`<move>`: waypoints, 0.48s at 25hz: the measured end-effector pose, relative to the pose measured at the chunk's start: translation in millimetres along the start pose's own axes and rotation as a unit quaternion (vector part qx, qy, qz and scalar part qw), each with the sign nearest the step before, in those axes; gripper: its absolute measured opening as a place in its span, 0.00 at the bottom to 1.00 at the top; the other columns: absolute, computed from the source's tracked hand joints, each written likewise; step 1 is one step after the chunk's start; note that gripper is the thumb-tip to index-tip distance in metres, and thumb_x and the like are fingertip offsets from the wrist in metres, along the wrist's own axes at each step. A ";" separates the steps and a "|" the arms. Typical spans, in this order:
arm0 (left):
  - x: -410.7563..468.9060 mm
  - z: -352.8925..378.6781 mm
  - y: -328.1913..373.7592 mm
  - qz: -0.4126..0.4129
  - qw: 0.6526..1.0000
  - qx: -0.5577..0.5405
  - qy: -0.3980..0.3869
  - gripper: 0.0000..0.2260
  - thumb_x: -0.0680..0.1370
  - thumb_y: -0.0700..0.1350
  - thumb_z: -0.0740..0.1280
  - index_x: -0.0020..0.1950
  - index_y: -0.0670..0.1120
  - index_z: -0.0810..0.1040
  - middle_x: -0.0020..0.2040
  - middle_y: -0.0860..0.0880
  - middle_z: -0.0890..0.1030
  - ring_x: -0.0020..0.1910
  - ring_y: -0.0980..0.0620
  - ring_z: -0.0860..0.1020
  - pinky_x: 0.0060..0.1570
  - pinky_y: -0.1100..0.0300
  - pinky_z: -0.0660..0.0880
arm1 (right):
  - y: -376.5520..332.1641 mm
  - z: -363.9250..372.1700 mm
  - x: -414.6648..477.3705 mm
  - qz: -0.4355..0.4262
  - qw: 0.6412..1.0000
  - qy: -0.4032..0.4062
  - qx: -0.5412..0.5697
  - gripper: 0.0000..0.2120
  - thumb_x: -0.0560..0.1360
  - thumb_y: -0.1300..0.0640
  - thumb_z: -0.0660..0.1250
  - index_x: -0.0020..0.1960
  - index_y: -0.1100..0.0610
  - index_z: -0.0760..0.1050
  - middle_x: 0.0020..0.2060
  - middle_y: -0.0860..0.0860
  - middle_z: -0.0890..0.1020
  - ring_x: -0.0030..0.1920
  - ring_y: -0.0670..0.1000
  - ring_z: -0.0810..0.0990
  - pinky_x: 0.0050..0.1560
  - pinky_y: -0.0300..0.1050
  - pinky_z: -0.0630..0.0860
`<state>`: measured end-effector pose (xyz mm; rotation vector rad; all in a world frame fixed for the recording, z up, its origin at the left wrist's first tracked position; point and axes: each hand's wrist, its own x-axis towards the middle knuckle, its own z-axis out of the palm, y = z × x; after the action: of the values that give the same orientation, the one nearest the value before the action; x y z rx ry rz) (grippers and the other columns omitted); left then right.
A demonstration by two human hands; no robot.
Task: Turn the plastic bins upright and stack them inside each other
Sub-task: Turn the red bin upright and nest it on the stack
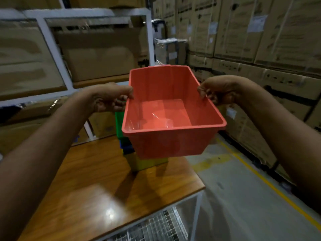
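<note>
An upright red bin is gripped at its side rims by the left hand and right hand above the stacked bins on the worktop, seemingly awaiting a level lowering inside.

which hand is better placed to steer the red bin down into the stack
Left, likely. The left hand and right hand each grip a side rim of the red bin, but the left is nearer the stack on the table; the right hangs over the floor.

Warehouse: stacked cardboard cartons, metal racking, yellow floor line.
</note>
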<state>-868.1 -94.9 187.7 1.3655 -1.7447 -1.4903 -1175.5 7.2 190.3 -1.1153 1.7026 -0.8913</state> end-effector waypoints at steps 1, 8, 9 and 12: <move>9.3 -9.5 4.5 -0.006 1.000 0.014 0.014 0.07 0.75 0.39 0.69 0.53 0.43 0.79 0.44 0.45 0.80 0.40 0.51 0.81 0.36 0.62 0.82 | -11.9 3.3 15.8 -0.004 1.000 -0.003 -0.022 0.11 0.71 0.70 0.58 0.36 0.56 0.66 0.19 0.48 0.67 0.15 0.44 0.64 0.16 0.32 0.64; 57.8 -41.8 15.8 -0.091 0.983 0.123 0.098 0.07 0.79 0.39 0.64 0.56 0.43 0.75 0.42 0.47 0.74 0.37 0.52 0.74 0.34 0.63 0.74 | -67.6 32.8 117.6 -0.020 0.986 -0.054 -0.156 0.08 0.62 0.67 0.59 0.36 0.57 0.72 0.31 0.53 0.73 0.30 0.50 0.71 0.34 0.40 0.72; 63.1 -40.2 15.3 -0.098 0.978 0.145 0.113 0.06 0.80 0.39 0.64 0.56 0.43 0.74 0.41 0.47 0.73 0.35 0.52 0.72 0.30 0.64 0.73 | -70.2 36.2 128.1 -0.022 0.985 -0.066 -0.159 0.09 0.59 0.66 0.59 0.37 0.57 0.73 0.33 0.54 0.75 0.33 0.51 0.74 0.39 0.41 0.74; 79.5 -37.9 8.5 -0.110 0.968 0.157 0.160 0.01 0.80 0.39 0.64 0.49 0.43 0.75 0.40 0.47 0.75 0.34 0.52 0.73 0.22 0.67 0.73 | -73.3 46.2 157.6 -0.018 0.984 -0.085 -0.155 0.12 0.58 0.67 0.60 0.40 0.59 0.73 0.34 0.55 0.80 0.31 0.54 0.82 0.37 0.44 0.81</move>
<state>-871.1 -183.3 187.7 1.8979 -1.7098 -1.0450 -1142.3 -169.6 194.6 -1.3898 1.7196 -0.5457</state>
